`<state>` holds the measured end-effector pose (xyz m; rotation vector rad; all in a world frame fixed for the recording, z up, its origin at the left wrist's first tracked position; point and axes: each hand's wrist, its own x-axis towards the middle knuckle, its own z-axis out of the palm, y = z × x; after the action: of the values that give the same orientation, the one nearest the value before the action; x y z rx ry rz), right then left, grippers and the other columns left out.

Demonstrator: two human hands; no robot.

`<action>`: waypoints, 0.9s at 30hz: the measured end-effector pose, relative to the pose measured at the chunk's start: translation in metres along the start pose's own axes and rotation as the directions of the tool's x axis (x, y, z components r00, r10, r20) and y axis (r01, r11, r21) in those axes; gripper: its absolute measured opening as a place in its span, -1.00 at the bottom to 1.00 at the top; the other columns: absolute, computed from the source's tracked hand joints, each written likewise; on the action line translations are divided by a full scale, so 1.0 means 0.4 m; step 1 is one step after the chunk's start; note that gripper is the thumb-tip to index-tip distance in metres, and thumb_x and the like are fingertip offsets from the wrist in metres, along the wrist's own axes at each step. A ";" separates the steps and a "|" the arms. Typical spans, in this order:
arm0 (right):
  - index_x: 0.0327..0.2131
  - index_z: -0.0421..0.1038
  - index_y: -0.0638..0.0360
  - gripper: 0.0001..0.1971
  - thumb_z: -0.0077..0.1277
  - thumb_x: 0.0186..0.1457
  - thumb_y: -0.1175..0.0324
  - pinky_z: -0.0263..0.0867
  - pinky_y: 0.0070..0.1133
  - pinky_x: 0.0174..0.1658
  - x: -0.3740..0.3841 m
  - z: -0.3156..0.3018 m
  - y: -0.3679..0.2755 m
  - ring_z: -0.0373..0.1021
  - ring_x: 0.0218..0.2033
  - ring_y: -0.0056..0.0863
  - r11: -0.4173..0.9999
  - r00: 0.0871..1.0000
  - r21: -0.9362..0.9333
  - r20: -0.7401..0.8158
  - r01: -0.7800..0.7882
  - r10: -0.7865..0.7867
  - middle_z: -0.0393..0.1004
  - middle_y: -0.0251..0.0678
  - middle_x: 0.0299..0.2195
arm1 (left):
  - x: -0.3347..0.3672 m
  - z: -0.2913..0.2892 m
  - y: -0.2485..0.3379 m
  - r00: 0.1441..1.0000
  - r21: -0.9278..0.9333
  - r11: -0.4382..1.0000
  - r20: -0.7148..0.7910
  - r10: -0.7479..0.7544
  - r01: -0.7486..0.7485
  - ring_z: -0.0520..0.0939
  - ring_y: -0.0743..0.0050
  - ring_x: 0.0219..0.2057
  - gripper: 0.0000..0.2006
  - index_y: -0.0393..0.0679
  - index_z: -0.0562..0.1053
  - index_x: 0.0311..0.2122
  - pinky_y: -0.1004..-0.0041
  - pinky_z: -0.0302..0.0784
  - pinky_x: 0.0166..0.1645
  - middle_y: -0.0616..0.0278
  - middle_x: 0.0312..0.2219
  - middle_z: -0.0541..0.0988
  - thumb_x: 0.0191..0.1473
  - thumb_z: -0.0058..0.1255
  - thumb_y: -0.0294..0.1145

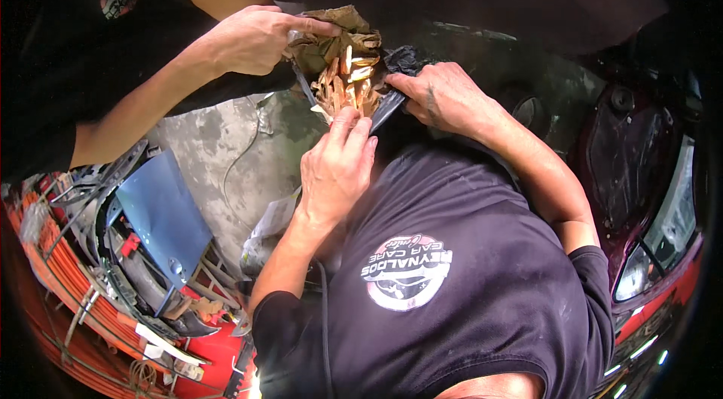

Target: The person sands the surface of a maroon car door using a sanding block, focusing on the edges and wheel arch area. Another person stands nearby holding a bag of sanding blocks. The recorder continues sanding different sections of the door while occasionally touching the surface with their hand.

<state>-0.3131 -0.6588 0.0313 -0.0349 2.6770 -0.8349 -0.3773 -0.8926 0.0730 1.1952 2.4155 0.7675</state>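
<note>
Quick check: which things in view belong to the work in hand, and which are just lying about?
In hand:
black plastic, gripped by the right hand
gold-coloured pieces, near the left hand
brown paper, under a co-worker's hand

Lying about:
blue panel, lower left
coiled wire

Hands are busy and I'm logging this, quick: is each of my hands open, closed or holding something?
Left hand: at the golden pieces; grip cannot be told.
Right hand: closed, holding the black plastic bag.
</note>
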 end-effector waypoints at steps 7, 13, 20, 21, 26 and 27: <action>0.05 0.51 0.12 -0.52 0.14 -0.02 0.40 0.42 -0.14 -0.36 -0.003 0.003 0.000 0.51 -0.47 0.02 0.999 1.000 0.048 -0.013 0.018 -0.018 0.54 -0.01 -0.55 | -0.006 -0.018 -0.001 0.998 0.063 0.997 0.050 -0.037 0.034 0.69 0.06 -0.34 -0.70 -0.13 0.52 -0.03 0.20 0.63 -0.28 0.10 -0.01 0.52 0.11 0.19 -0.37; 0.04 0.53 0.08 -0.55 0.13 0.01 0.38 0.43 -0.16 -0.36 -0.002 0.000 -0.015 0.51 -0.48 0.00 1.000 1.000 0.022 -0.002 0.019 -0.019 0.54 -0.02 -0.55 | -0.018 -0.018 -0.019 1.000 0.120 0.992 -0.009 -0.024 0.025 0.69 0.03 -0.29 -0.66 -0.12 0.53 0.02 0.18 0.64 -0.25 0.06 0.03 0.52 0.12 0.20 -0.35; 0.04 0.53 0.10 -0.57 0.13 0.03 0.37 0.42 -0.17 -0.36 0.002 0.004 -0.017 0.51 -0.48 0.00 0.999 0.999 0.024 -0.018 0.034 -0.033 0.53 -0.03 -0.56 | -0.012 -0.034 -0.017 0.999 0.144 0.988 -0.014 -0.052 0.053 0.70 0.02 -0.26 -0.67 -0.14 0.54 0.00 0.19 0.65 -0.22 0.05 0.04 0.53 0.11 0.20 -0.35; 0.03 0.54 0.10 -0.57 0.13 0.03 0.37 0.42 -0.17 -0.36 0.003 0.008 -0.017 0.51 -0.48 0.00 0.999 0.999 0.021 -0.026 0.045 -0.044 0.53 -0.03 -0.56 | -0.013 -0.034 -0.020 0.999 0.146 0.988 -0.024 -0.038 0.041 0.70 0.03 -0.26 -0.67 -0.14 0.55 -0.01 0.20 0.65 -0.22 0.06 0.03 0.54 0.11 0.21 -0.34; 0.01 0.56 0.12 -0.59 0.13 0.02 0.38 0.43 -0.17 -0.36 0.002 0.010 -0.027 0.51 -0.49 -0.01 0.999 0.999 0.010 -0.008 0.052 -0.052 0.55 -0.03 -0.55 | -0.015 -0.036 -0.021 1.000 0.145 0.989 -0.021 -0.016 0.018 0.70 0.05 -0.27 -0.70 -0.15 0.58 -0.05 0.22 0.65 -0.21 0.06 -0.03 0.58 0.12 0.22 -0.30; 0.00 0.56 0.12 -0.59 0.13 0.02 0.38 0.43 -0.17 -0.36 0.003 0.012 -0.026 0.51 -0.49 -0.01 0.999 0.999 0.012 -0.005 0.051 -0.051 0.55 -0.03 -0.55 | -0.016 -0.034 -0.021 1.000 0.137 0.990 -0.027 -0.015 0.018 0.70 0.05 -0.27 -0.71 -0.16 0.58 -0.06 0.22 0.64 -0.21 0.05 -0.05 0.59 0.13 0.21 -0.29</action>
<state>-0.3135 -0.6702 0.0329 -0.0983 2.6855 -0.8676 -0.3856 -0.9063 0.0793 1.2210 2.5317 0.6241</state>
